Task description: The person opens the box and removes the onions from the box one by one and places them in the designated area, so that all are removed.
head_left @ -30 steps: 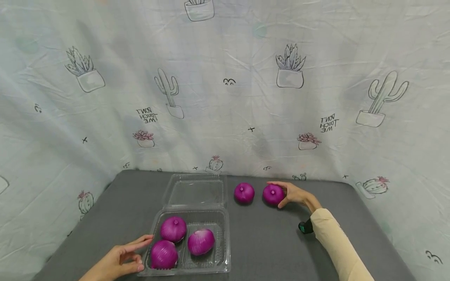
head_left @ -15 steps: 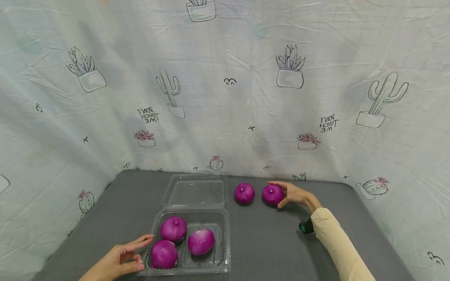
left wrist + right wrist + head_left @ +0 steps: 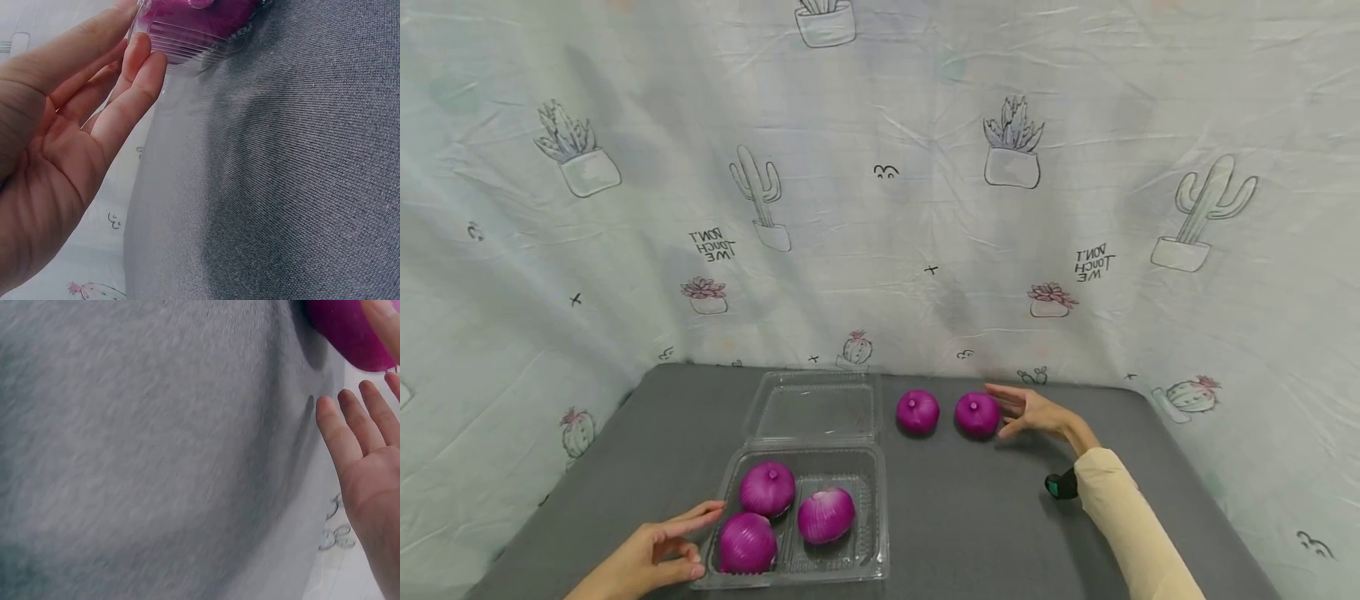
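My left hand (image 3: 643,557) holds the left edge of a clear plastic clamshell container (image 3: 883,533), thumb near its front corner. In the left wrist view the fingertips (image 3: 139,53) meet the ribbed wall. Two red onions, one at the back (image 3: 767,489) and one in front (image 3: 748,543), sit in its left half; another red onion (image 3: 827,515) lies tilted in its right half. My right hand (image 3: 1037,414) is spread just right of a red onion (image 3: 977,415) on the table, and the right wrist view shows its fingers apart from that onion (image 3: 353,331).
Behind the container its clear lid (image 3: 820,408) lies folded back flat. One more red onion (image 3: 917,412) stands between the lid and the onion nearest my right hand. The grey table (image 3: 970,517) ends at a patterned curtain (image 3: 880,225).
My right hand has let go of the onion and drawn back slightly to the right, its fingers opening. The left hand keeps its place on the container.
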Available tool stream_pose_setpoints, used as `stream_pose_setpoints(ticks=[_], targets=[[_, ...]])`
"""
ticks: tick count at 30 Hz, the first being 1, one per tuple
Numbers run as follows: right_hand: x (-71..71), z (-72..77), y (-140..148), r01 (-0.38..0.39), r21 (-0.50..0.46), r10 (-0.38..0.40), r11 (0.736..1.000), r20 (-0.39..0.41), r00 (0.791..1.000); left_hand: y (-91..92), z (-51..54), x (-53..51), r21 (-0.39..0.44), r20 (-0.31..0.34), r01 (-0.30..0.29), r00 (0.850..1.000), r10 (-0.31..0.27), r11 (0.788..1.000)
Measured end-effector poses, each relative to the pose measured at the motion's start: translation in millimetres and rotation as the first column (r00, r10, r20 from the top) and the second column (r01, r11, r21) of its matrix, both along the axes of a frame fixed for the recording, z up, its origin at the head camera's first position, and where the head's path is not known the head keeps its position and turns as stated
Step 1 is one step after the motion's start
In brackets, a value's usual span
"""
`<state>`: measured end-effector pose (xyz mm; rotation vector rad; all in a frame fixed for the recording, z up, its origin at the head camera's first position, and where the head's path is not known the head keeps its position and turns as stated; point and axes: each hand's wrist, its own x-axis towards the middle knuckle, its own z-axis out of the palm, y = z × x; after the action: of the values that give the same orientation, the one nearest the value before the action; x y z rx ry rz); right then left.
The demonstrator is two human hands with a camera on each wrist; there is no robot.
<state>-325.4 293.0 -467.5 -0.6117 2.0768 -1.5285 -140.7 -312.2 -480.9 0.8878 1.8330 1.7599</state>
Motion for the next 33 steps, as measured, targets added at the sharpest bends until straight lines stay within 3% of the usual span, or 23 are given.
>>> stream_pose_setpoints(ticks=[4, 9, 12, 17, 23, 30, 33], targets=[[10.9, -1.6, 6.8, 0.043, -0.011, -0.043, 0.999, -0.022, 0.999, -1.9, -3.5, 5.2, 0.030, 0.019, 0.014, 1.000, -0.014, 0.999], [26.4, 7.6, 5.0, 0.124, -0.035, -0.127, 0.992, -0.080, 0.989, -6.2, -6.0, 11.0, 0.032, -0.024, 0.018, 1.000, -0.017, 0.999], [35.2, 15.1, -2.6, 0.126, -0.072, -0.133, 0.989, -0.105, 0.986, -9.3, -6.9, 14.2, 0.027, -0.062, 0.013, 0.998, -0.011, 1.000], [47.2, 24.7, -22.1, 0.025, -0.151, -0.043, 0.988, -0.118, 0.992, -12.0, -5.6, 17.5, 0.015, -0.118, -0.008, 0.993, 0.009, 1.000], [63.7, 31.0, -44.2, -0.115, -0.258, 0.101, 0.959, -0.066, 0.993, -5.0, 2.1, 16.2, -0.063, -0.111, -0.084, 0.991, 0.077, 0.994], [83.8, 35.4, -63.4, -0.164, -0.282, 0.169, 0.945, -0.006, 0.986, 2.1, 8.3, 9.0, -0.071, -0.106, -0.087, 0.991, 0.079, 0.994], [87.6, 35.7, -73.4, -0.196, -0.279, 0.199, 0.940, -0.018, 0.980, 1.7, 10.8, 6.8, -0.097, -0.096, -0.102, 0.991, 0.092, 0.990]])
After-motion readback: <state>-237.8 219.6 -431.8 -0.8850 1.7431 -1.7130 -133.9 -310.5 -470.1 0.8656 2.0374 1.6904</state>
